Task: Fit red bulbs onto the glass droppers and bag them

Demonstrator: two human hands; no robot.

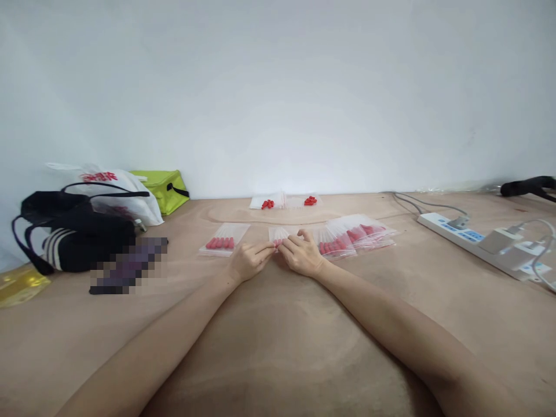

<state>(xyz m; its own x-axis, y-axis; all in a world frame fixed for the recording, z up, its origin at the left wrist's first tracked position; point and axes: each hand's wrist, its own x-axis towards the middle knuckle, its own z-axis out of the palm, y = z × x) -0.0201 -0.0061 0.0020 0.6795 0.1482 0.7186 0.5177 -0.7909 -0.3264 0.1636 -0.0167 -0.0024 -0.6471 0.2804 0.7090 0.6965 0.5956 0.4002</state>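
Observation:
My left hand (251,259) and my right hand (302,255) meet at the middle of the table, fingertips pinched at the near edge of a small clear plastic bag (277,233). Red pieces with thin pale shafts show in that bag; the fingers partly cover them. Left of my left hand lies a similar flat bag (223,229) with a row of red-handled pieces (220,242). Just right of my right hand, several such bags (347,223) overlap in a fanned pile, red ends toward me.
Two clear bags with loose red caps (268,204) (310,201) lie by the wall. At left are a black bag (82,231), a white plastic bag (125,197), a lime-green box bag (167,188) and a blurred dark object (130,266). A white power strip (469,240) with chargers stands right.

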